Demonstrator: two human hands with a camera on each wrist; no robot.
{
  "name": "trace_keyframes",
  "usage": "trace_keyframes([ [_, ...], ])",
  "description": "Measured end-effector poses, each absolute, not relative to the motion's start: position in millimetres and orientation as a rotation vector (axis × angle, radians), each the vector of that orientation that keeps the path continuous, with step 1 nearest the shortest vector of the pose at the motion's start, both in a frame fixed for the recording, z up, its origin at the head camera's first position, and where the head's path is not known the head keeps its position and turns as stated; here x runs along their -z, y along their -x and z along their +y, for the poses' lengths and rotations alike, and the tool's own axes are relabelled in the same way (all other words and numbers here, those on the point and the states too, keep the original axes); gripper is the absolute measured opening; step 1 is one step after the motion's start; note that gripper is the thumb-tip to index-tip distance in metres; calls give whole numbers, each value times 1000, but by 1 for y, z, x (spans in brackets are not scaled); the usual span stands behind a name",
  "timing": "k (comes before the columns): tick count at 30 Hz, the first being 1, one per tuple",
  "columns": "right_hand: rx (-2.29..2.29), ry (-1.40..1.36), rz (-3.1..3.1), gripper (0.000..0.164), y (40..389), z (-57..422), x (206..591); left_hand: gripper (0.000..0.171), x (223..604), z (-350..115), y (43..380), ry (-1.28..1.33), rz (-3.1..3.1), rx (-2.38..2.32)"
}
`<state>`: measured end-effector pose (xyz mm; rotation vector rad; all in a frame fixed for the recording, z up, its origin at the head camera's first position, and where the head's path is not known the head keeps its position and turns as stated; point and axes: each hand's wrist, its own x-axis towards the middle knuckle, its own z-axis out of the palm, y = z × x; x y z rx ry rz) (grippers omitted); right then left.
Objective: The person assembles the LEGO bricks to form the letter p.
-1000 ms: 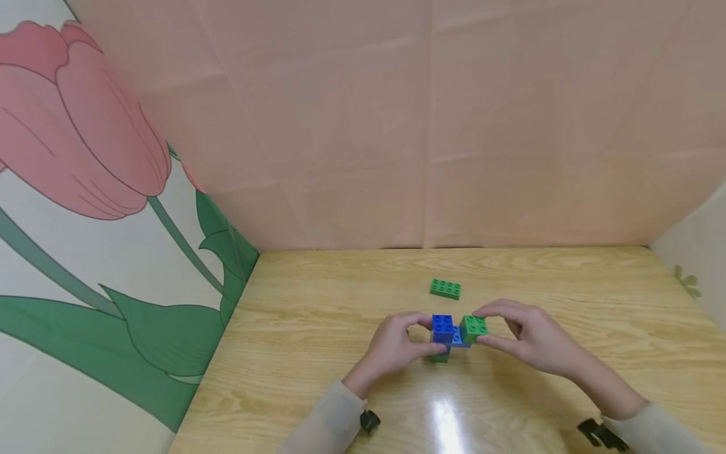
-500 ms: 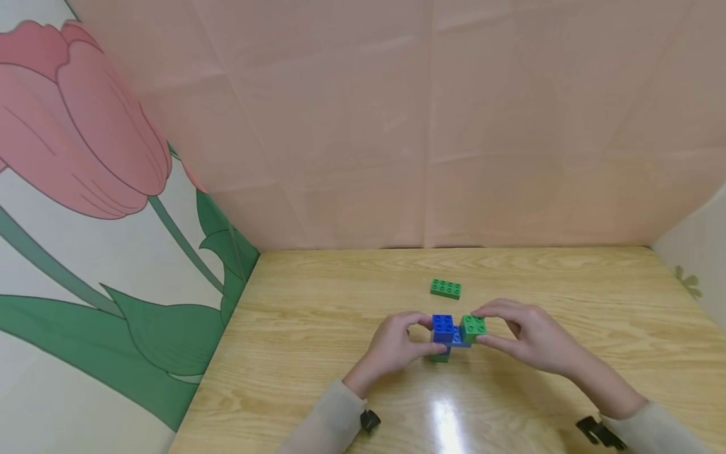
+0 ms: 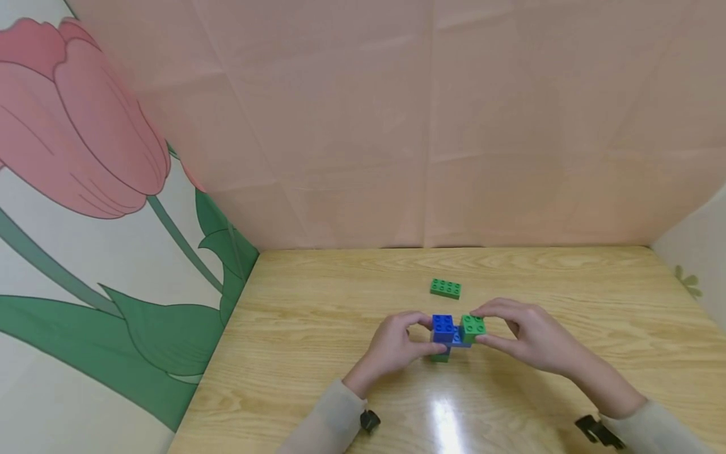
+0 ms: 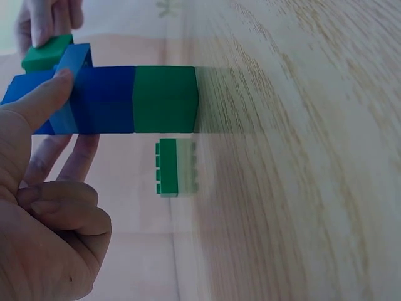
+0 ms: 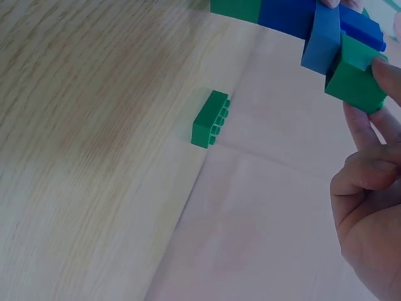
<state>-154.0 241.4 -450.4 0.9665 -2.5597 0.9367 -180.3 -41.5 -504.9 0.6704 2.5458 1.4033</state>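
Note:
My left hand [image 3: 397,340] grips a small tower of toy building bricks, thumb and fingers on opposite sides. At its top is a dark blue brick [image 3: 442,325], set on a thin light blue plate [image 3: 457,338] that juts out to the right. Below the plate come another dark blue brick [image 4: 103,100] and a green brick [image 4: 166,99], whose underside is right at the tabletop. Between thumb and fingers, my right hand [image 3: 535,334] pinches a second green brick [image 5: 357,75] at the plate's jutting end, beside the top blue brick.
Behind the tower, a longer, low green brick [image 3: 445,289] with two rows of studs lies on the wooden table [image 3: 317,296]. A pinkish cloth [image 3: 351,157] hangs along the table's back edge. A tulip-patterned panel [image 3: 113,252] borders the left side.

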Motion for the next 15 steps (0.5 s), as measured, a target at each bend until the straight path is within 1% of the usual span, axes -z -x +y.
trace_keyframes([
  [15,-973,-982,-2502,44,157,245,467,31,503,-42,180,-670,2537,-1411],
])
